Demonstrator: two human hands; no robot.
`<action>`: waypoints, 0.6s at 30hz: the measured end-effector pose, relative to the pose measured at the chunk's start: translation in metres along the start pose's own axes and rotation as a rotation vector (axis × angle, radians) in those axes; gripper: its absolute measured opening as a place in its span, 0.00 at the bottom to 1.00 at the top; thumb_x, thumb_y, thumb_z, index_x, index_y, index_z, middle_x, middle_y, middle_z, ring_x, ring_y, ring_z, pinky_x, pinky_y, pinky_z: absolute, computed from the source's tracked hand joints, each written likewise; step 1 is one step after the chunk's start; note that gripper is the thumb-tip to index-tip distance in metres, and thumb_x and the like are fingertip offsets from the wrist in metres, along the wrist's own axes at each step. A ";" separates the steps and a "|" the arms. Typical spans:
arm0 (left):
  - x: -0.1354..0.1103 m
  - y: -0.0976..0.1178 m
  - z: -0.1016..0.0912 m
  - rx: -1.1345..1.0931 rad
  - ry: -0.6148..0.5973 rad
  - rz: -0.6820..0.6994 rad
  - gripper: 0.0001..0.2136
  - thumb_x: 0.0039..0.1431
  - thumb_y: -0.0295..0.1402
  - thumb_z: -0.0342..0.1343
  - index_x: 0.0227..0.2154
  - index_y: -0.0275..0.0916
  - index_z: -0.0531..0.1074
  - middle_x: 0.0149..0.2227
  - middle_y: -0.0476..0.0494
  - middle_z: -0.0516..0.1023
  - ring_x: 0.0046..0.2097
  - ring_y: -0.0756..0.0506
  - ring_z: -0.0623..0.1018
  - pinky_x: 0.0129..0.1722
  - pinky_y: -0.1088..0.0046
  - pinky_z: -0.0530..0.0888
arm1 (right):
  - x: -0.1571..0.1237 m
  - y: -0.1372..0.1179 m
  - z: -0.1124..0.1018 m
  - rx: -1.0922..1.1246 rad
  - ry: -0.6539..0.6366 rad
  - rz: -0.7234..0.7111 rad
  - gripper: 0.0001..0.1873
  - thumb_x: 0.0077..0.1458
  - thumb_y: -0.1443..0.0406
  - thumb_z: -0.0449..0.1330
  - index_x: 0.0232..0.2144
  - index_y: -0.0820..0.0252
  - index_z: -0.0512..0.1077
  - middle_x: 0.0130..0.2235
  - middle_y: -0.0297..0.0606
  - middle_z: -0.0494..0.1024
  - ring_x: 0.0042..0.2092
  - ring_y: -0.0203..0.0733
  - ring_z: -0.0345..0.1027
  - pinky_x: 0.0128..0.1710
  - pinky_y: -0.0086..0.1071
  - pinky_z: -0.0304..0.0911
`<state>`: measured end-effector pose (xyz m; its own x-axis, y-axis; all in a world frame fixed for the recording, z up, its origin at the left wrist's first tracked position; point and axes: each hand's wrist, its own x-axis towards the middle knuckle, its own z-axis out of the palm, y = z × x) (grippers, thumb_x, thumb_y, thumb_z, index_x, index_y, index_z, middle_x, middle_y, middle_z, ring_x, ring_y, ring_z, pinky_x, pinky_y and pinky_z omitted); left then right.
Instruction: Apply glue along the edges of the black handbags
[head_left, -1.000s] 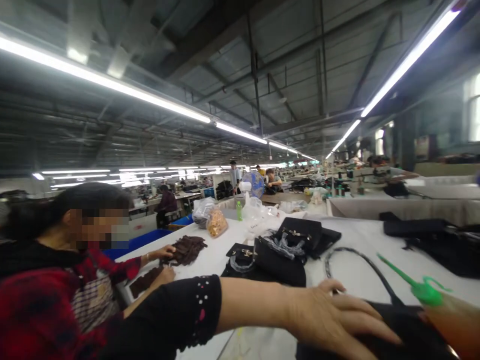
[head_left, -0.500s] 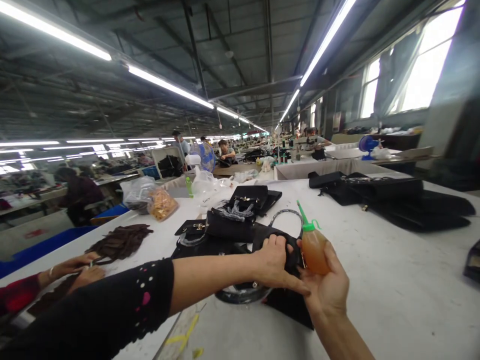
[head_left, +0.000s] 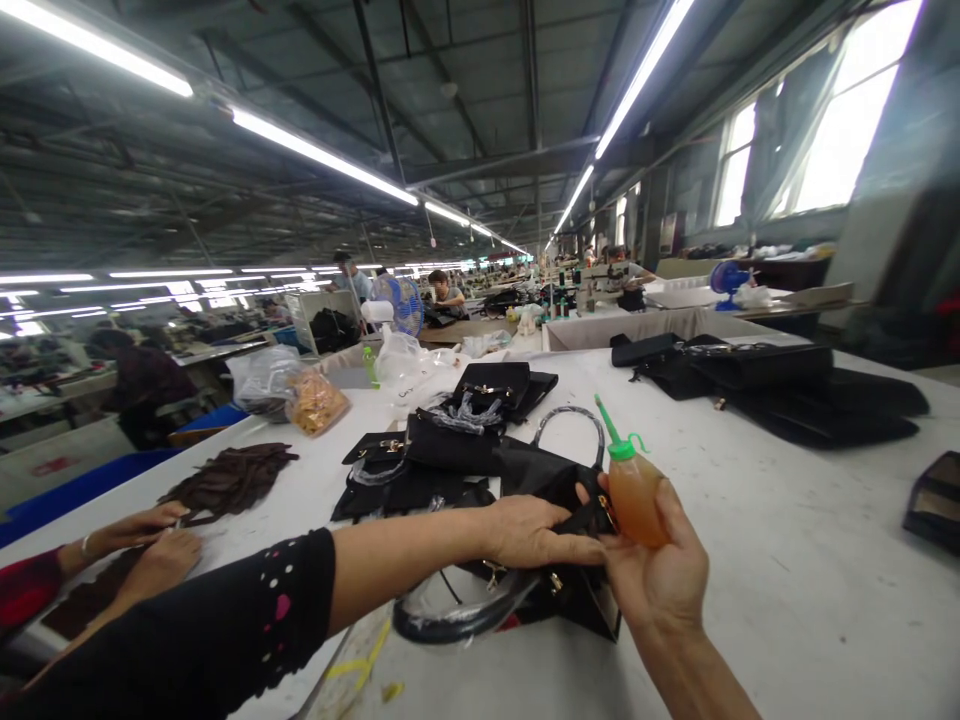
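My right hand [head_left: 664, 565] is wrapped round a squeeze bottle [head_left: 634, 495] of amber liquid with a green nozzle, tilted up to the left. Its fingertips also touch the edge of a black handbag [head_left: 544, 465] with gold-coloured clasps. From the left, my left hand [head_left: 529, 530] reaches over this handbag, its fingers closed on a black strap or flap and its thumb stretched toward my right hand. The exact grip is partly hidden. A plastic-wrapped handle [head_left: 465, 620] of the bag lies toward me; another wrapped handle [head_left: 570, 415] stands up behind.
More black handbags [head_left: 491, 390] lie just beyond. Black bag pieces [head_left: 787, 385] are stacked at the right. On the left, a co-worker's hands [head_left: 154, 550] work beside brown strips [head_left: 229, 480]. Plastic bags [head_left: 319, 400] and a green bottle [head_left: 370, 367] stand farther back.
The handbag's near handle has swung toward me and left, and its front clasps now show. My left hand has slid slightly lower and flattened; the bottle remains in my right hand.
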<state>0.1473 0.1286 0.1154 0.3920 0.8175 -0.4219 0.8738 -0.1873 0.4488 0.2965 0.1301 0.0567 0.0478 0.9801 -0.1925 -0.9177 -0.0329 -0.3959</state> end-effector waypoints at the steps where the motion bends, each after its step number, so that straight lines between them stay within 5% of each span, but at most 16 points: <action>1: 0.000 -0.001 0.000 0.005 -0.017 0.020 0.32 0.52 0.67 0.45 0.31 0.39 0.72 0.28 0.47 0.72 0.34 0.43 0.74 0.34 0.70 0.68 | 0.001 0.000 -0.001 0.001 -0.001 -0.003 0.10 0.58 0.61 0.62 0.41 0.57 0.78 0.37 0.35 0.83 0.39 0.43 0.76 0.45 0.51 0.75; 6: 0.002 -0.013 -0.004 -0.196 0.000 -0.033 0.27 0.54 0.60 0.51 0.21 0.37 0.68 0.21 0.52 0.63 0.24 0.52 0.63 0.23 0.75 0.59 | 0.003 -0.005 -0.002 0.014 -0.007 0.001 0.09 0.58 0.62 0.62 0.40 0.57 0.78 0.39 0.35 0.83 0.39 0.44 0.77 0.45 0.52 0.75; 11: 0.006 -0.028 -0.007 -0.234 0.209 -0.103 0.22 0.60 0.51 0.51 0.36 0.36 0.77 0.23 0.51 0.69 0.25 0.51 0.67 0.24 0.76 0.61 | 0.000 -0.010 -0.002 -0.011 -0.053 0.063 0.09 0.56 0.63 0.63 0.39 0.59 0.79 0.38 0.38 0.83 0.38 0.46 0.78 0.44 0.51 0.76; 14: 0.006 -0.036 -0.007 0.155 0.114 0.122 0.15 0.57 0.35 0.58 0.47 0.42 0.76 0.31 0.50 0.76 0.31 0.49 0.73 0.27 0.77 0.64 | -0.001 -0.007 0.000 0.006 -0.052 0.091 0.08 0.56 0.64 0.63 0.37 0.59 0.79 0.37 0.39 0.84 0.38 0.47 0.78 0.44 0.51 0.76; 18: 0.009 -0.037 -0.002 0.703 0.048 0.526 0.19 0.61 0.26 0.50 0.53 0.50 0.70 0.55 0.47 0.74 0.37 0.47 0.77 0.26 0.74 0.65 | -0.002 -0.004 0.007 0.036 -0.047 0.099 0.08 0.56 0.64 0.63 0.38 0.59 0.79 0.38 0.39 0.84 0.38 0.48 0.79 0.44 0.50 0.76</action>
<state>0.1179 0.1441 0.0970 0.7948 0.5502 -0.2560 0.5647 -0.8251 -0.0201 0.2975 0.1294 0.0648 -0.0612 0.9806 -0.1861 -0.9305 -0.1236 -0.3448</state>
